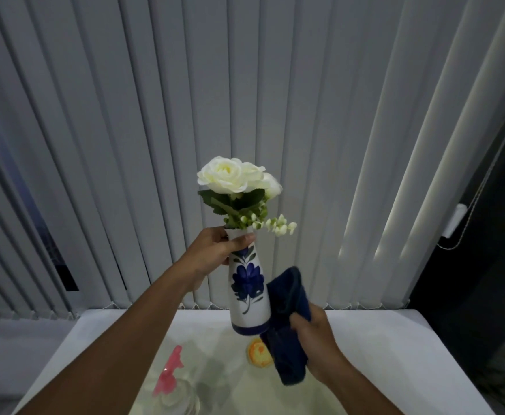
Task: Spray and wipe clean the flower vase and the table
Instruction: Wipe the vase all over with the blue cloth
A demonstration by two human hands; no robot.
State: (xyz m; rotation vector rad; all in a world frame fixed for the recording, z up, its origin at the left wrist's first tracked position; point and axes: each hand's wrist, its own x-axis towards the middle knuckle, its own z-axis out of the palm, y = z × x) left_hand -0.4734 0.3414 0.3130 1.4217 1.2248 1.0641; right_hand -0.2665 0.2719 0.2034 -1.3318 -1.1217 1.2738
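Note:
My left hand grips the neck of a white flower vase painted with a blue flower, holding it in the air above the white table. White roses with green leaves stick out of its top. My right hand clutches a folded dark blue cloth pressed against the vase's lower right side. A clear spray bottle with a pink trigger head stands on the table at the lower left, beside my left forearm.
A small yellow-orange round object lies on the table below the vase. Grey vertical blinds hang right behind the table. A dark gap and a blind cord are at the right.

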